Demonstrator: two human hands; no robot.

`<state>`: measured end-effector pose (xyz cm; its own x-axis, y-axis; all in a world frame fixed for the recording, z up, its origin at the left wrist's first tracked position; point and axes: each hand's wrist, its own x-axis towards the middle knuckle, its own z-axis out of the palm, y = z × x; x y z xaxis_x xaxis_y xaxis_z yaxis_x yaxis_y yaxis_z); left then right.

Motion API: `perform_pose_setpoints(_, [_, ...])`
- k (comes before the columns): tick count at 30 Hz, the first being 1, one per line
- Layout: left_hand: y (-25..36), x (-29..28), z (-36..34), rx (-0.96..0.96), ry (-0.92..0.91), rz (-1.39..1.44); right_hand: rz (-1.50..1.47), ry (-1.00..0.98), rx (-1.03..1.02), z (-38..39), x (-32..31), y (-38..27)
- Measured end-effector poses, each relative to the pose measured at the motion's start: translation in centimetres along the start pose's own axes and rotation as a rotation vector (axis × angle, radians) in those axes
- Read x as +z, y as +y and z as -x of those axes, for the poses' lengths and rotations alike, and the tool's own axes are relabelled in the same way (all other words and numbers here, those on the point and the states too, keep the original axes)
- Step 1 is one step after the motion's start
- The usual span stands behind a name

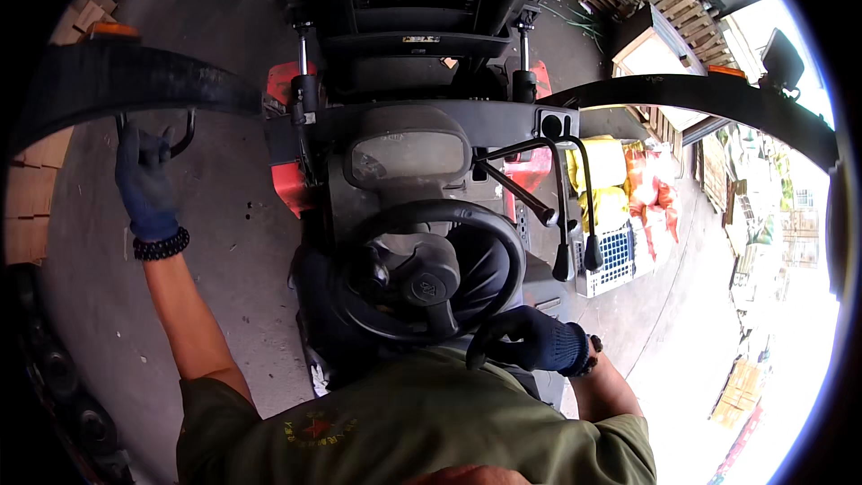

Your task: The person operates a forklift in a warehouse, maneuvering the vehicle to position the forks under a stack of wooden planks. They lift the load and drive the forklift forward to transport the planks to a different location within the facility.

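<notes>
My left hand (pixel 148 180), in a dark blue glove with a bead bracelet, is raised at the left, fingers wrapped round a black bent grab handle (pixel 189 135) below the black guard bar (pixel 81 90). My right hand (pixel 521 341), also gloved, is curled just below and right of the black steering wheel (pixel 485 305) of a forklift; what it holds, if anything, is hidden. The wheel has a knob (pixel 366 274) at its left. Long black levers (pixel 564 265) stand above my right hand. A grey display housing (pixel 404 154) sits beyond the wheel.
The forklift's dark mast (pixel 413 22) rises ahead. Stacked wooden pallets (pixel 682 22), a cabinet-like crate (pixel 655 63) and yellow (pixel 600 166) and orange sacks (pixel 651 189) beside a plastic grid crate (pixel 611 256) stand right. Brown stacked boxes (pixel 27 207) line the far left.
</notes>
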<state>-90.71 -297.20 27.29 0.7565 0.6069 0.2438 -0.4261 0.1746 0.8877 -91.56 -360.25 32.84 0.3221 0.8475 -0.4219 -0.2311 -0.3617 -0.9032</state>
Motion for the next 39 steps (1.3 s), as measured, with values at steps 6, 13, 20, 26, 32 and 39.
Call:
perform_pose_setpoints(6, [-0.7, 0.8, -8.2, 0.122, 0.275, -0.442, 0.227, -0.277, -0.255, 2.1, -4.9, 6.7])
perform_pose_setpoints(13, [0.8, 9.1, 0.0, 0.162, 0.148, -1.022, 0.544, 1.012, -0.138, 0.5, -6.5, 18.7])
perform_pose_setpoints(20, [-4.2, 22.8, 20.1, 0.764, -0.258, -0.960, 0.772, 1.528, -0.247, -8.1, -31.5, 24.4])
perform_pose_setpoints(26, [-9.3, 27.4, 32.1, 0.646, -0.788, -0.921, 0.036, 1.198, -0.452, -9.7, -33.2, 29.6])
perform_pose_setpoints(32, [-5.9, 26.0, 28.4, 0.856, -0.612, -1.120, -0.453, 1.183, -0.584, -6.6, -26.8, 31.3])
perform_pose_setpoints(39, [-3.8, 23.9, 20.3, 0.822, -0.291, -1.171, -0.464, 1.232, -0.585, -6.7, -27.8, 31.4])
